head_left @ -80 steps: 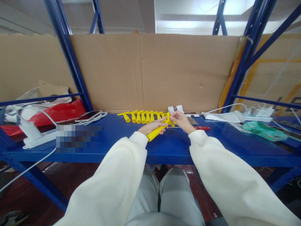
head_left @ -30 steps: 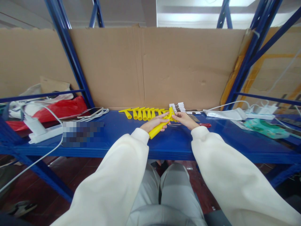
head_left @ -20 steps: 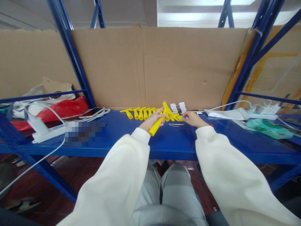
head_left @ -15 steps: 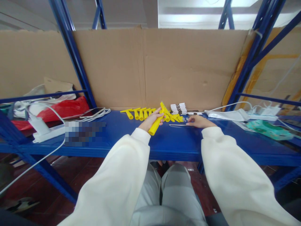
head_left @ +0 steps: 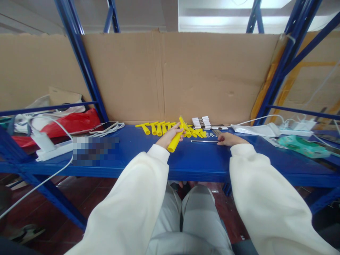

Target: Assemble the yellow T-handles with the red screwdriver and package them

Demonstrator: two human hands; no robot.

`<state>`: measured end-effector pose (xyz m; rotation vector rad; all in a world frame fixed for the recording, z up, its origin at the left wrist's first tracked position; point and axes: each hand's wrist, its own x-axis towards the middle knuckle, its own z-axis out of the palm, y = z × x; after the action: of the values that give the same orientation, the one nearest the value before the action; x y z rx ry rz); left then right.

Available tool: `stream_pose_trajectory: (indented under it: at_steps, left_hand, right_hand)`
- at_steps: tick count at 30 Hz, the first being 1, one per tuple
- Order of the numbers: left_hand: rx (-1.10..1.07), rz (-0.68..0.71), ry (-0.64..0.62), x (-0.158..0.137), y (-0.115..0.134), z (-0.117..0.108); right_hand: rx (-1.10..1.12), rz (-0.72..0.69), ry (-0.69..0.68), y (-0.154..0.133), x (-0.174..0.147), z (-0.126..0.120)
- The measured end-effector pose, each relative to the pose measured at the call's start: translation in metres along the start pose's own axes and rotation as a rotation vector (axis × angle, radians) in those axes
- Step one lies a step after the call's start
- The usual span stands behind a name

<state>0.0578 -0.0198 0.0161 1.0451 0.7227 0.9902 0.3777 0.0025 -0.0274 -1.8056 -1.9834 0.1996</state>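
Note:
My left hand [head_left: 171, 136] is closed round the grip of a yellow T-shaped scraper handle [head_left: 174, 143], held tilted above the blue shelf with its crosspiece up and away from me. Farther right, my right hand [head_left: 225, 139] rests low at the shelf, fingers curled together at the right end of a screwdriver [head_left: 204, 141]. Only its thin metal shaft shows; the fingers hide the other end. Just beyond the shaft lie small silvery screws [head_left: 210, 134] and some thin brownish strips [head_left: 217, 132]. Yellow flat pieces [head_left: 199, 133] are heaped between my hands.
Several more yellow handles [head_left: 154, 129] line the back of the shelf [head_left: 143, 156]. White-and-dark pieces [head_left: 201, 122] are stacked by the cardboard wall [head_left: 207, 78]. A phone and cable [head_left: 106, 128] lie left; a green packet [head_left: 304, 146] and power strip [head_left: 296, 132] lie right.
My right hand has slid to the right along the screwdriver, uncovering more of the shaft and the brownish strips. My left hand keeps the yellow handle almost where it was.

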Motion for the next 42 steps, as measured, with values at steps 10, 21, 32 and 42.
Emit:
stream_pose_trajectory:
  at_steps: [10, 21, 32, 42]
  left_hand:
    - [-0.018, 0.002, 0.000, 0.007, -0.004, -0.005]
    - [-0.001, 0.013, 0.043, 0.008, -0.006, -0.006]
    - [0.091, -0.009, 0.096, 0.011, -0.010, -0.003]
    - [0.159, -0.054, 0.140, 0.015, -0.013, -0.005]
  right_hand:
    - [-0.171, 0.155, -0.125, -0.019, -0.016, -0.016]
    - [-0.164, 0.119, -0.038, -0.021, -0.020, -0.014]
    - [-0.205, 0.119, 0.081, -0.009, -0.015, -0.012]
    - [-0.114, -0.003, 0.255, -0.009, -0.005, -0.007]
